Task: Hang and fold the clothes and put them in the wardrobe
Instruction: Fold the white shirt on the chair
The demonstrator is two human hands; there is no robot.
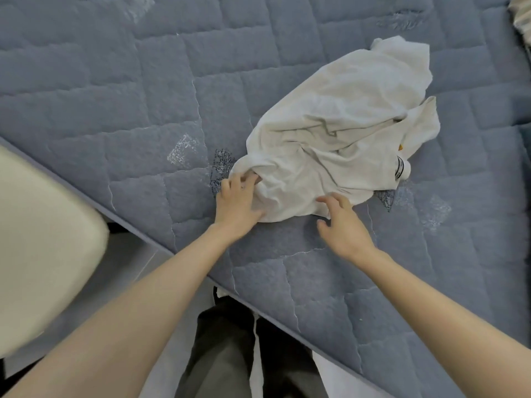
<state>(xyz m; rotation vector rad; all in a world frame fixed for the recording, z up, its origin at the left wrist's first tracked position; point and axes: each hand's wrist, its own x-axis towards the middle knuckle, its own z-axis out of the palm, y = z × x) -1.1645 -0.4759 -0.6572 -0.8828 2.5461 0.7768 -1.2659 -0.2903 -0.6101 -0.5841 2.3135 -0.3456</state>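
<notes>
**Gripping a crumpled shirt near the edge of the bed**

Left hand has its fingers curled into the shirt's near-left corner, bunching the cloth up. Right hand is loose with the fingers spread apart, tips right at the shirt's near hem, not holding anything as far as I can see.

The shirt's white and heaped in folds on the blue quilted bed, with a tag poking out on its right side.

The bed's near edge runs diagonally from mid-left down to lower right, under both forearms, and the shirt sits fairly close to it. Loads of bare quilt to the left and past the shirt.

Some striped cloth peeks in at the top right corner, well apart. Off the edge on the left there's a blurry cream thing, can't tell what. Dark trousers show below the edge.
</notes>
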